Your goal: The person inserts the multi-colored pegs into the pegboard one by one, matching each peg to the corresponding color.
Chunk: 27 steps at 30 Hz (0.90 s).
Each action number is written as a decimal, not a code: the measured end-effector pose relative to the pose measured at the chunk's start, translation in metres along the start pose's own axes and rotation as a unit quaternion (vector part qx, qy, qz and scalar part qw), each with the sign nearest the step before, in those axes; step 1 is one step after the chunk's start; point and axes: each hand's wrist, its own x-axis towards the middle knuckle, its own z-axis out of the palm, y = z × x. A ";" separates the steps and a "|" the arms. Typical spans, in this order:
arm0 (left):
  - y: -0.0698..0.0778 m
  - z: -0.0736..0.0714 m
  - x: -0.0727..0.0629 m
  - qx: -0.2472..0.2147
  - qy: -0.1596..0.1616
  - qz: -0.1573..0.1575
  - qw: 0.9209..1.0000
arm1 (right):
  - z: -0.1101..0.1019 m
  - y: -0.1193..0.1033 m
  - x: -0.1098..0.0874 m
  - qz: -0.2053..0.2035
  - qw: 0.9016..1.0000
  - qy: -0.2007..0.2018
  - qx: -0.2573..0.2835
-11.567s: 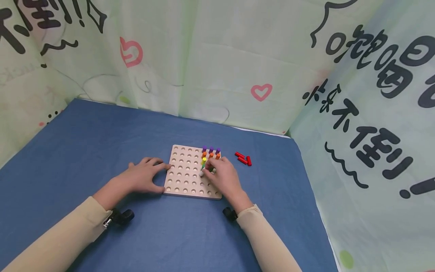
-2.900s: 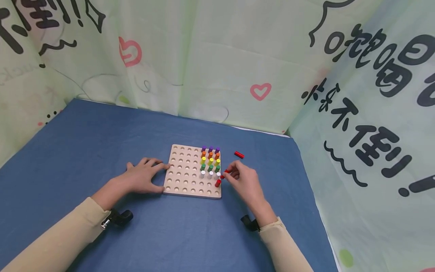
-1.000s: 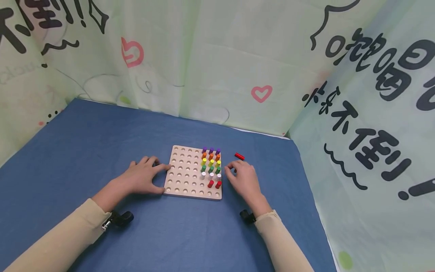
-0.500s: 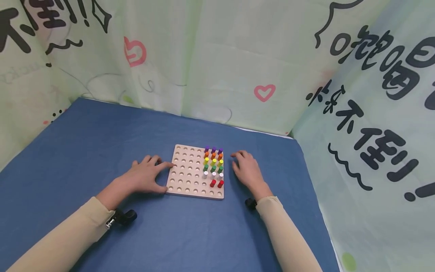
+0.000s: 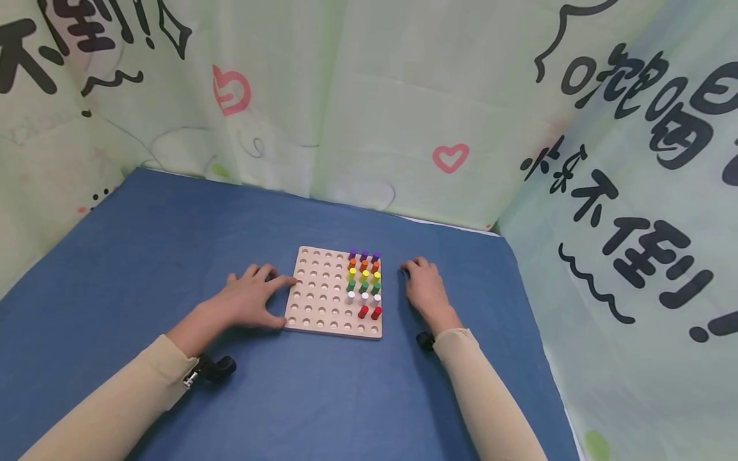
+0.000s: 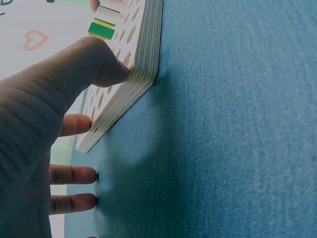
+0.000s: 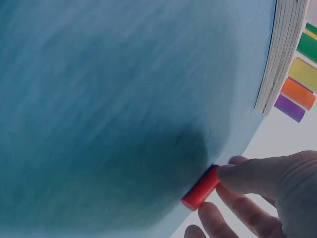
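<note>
A pale wooden pegboard (image 5: 337, 332) lies on the blue cloth. Its right side carries short rows of upright pegs: purple, orange, yellow (image 5: 364, 276), green and white (image 5: 364, 298). In front of the white row stand two red pegs (image 5: 363, 312). My left hand (image 5: 245, 301) rests at the board's left edge with thumb and index finger touching it; the other fingers reach down to the cloth in the left wrist view. Right of the board, my right hand (image 5: 426, 288) pinches another red peg (image 7: 201, 188), which lies close over the cloth in the right wrist view.
A blue cloth (image 5: 323, 397) covers the table. Pale green curtains (image 5: 369, 102) with black characters and pink hearts hang behind it and at both sides. Each wrist wears a small black camera (image 5: 218, 369). Many holes on the board's left side hold no pegs.
Over the longer span, yellow, green, white and two red pegs came to stand in the board. Lately my right hand moved up and right and took the last loose red peg. The left hand stayed put.
</note>
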 end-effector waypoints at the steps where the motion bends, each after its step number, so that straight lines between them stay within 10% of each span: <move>1: 0.000 0.000 0.000 0.001 0.000 -0.001 1.000 | 0.000 0.001 0.000 0.004 1.000 0.001 0.002; 27: 0.001 -0.003 0.001 -0.004 -0.015 -0.005 1.000 | -0.003 0.013 -0.033 -0.034 0.999 0.014 0.036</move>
